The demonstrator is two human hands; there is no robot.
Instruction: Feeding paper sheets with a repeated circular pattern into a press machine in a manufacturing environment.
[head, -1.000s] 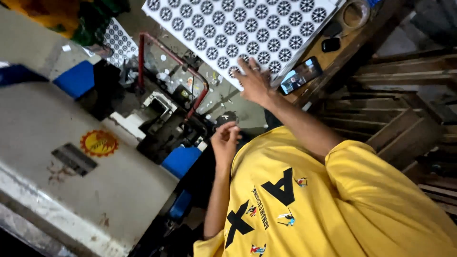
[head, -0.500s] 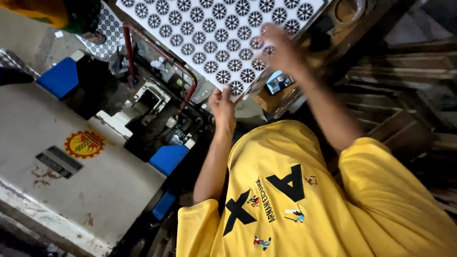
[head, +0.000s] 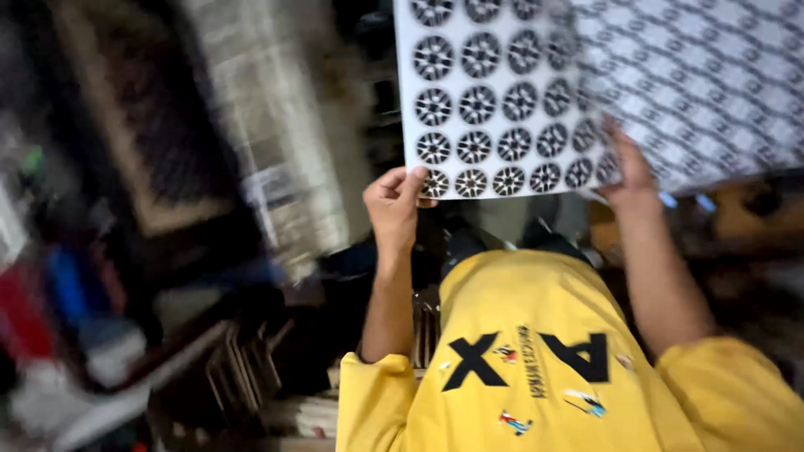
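While both hands are up in front of the chest, the person holds a white printed sheet point(head: 502, 100) covered in rows of dark round wheel-like patterns. Left hand point(head: 394, 205) pinches the sheet's lower left corner, thumb and fingers closed on the edge. Right hand point(head: 624, 172) is spread flat against the sheet's lower edge further right; blurred, so whether it actually grips or only supports cannot be told. Sheet is lifted clear, tilted, held in the air above the yellow shirt point(head: 553, 360), its right part smeared by motion. Judging progress: sheet is picked up and in hand, not yet laid down or fed anywhere. Surroundings at left are heavily blurred: a pale patterned stack point(head: 285, 159) and dark clutter, nothing readable. No resting place for the sheet shows.
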